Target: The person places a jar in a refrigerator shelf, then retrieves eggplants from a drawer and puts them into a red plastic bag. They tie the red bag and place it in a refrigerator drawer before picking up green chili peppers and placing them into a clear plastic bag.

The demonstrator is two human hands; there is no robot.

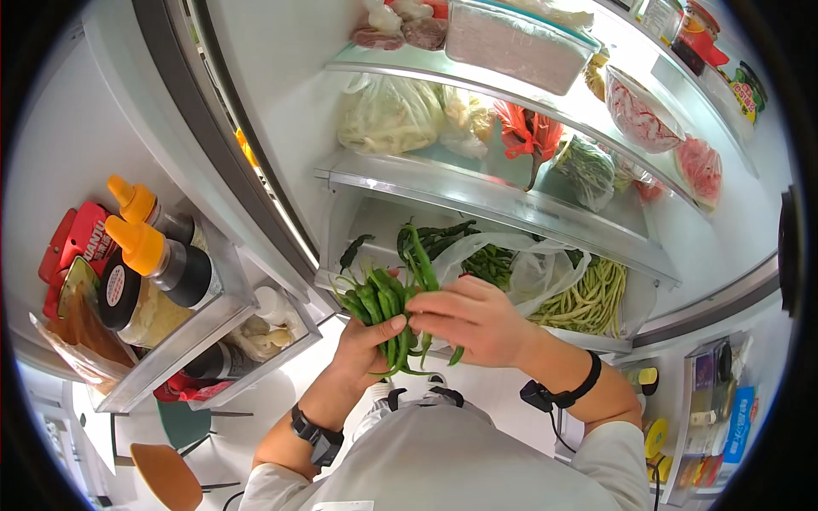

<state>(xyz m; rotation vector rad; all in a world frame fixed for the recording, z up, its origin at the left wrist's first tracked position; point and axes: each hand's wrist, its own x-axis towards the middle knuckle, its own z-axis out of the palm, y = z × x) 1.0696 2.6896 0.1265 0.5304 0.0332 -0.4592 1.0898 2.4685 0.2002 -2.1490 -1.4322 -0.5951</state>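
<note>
My left hand (358, 348) grips a bunch of long green chili peppers (377, 303), its thumb lying across them. Against the right side of the bunch is my right hand (476, 322), its fingers around a green chili pepper (423, 259) that points upward. Another pepper tip (456, 356) shows below the right palm. Both hands are in front of a pulled-out clear refrigerator drawer (377, 220). Inside it lie dark green peppers (438, 241), a translucent plastic bag (543, 274) by more green peppers, and long green beans (588, 300).
Above the drawer, a glass shelf (415, 167) carries bagged vegetables (390, 118) and a red bag (530, 131). Higher up sit a lidded plastic container (517, 48) and a covered bowl (639, 112). The open left door (179, 348) holds sauce bottles (160, 259). Chairs (166, 476) stand behind it.
</note>
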